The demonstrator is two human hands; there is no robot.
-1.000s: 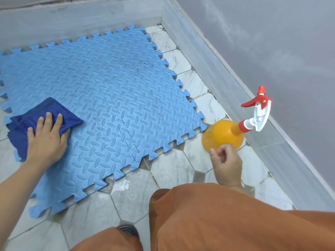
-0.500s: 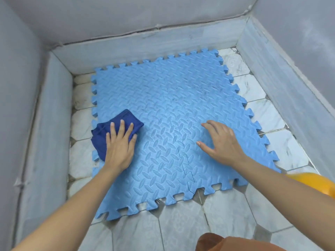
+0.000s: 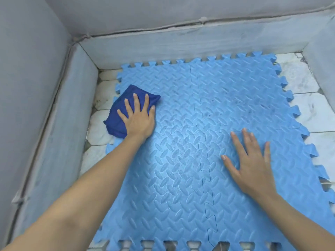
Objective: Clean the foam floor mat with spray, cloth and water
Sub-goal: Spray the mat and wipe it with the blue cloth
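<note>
Your left hand [image 3: 138, 117] lies flat on the dark blue cloth [image 3: 125, 109], with the fingers straight and spread, pressing the cloth down on the far left part of the foam mat [image 3: 190, 160]. The cloth is folded or bunched, and its left part hangs over the toothed edge of the mat, above the pale floor tiles [image 3: 98, 127]. Your right hand [image 3: 251, 164] is released and grasps nothing; it rests flat on the mat on the right side, fingers straight and apart, pointing away from you. The two hands are well apart, with the middle seam of the mat between them. The mat is light blue, made of joined puzzle pieces with a raised leaf-like pattern, and it covers most of the floor between the grey walls [image 3: 27, 87]. In the middle of the mat, between your hands, the surface shines and shows small dark spots; if this is wetness or dirt, I cannot tell for sure. More pale tiles show at the right of the mat and through the notches along its near edge.
</note>
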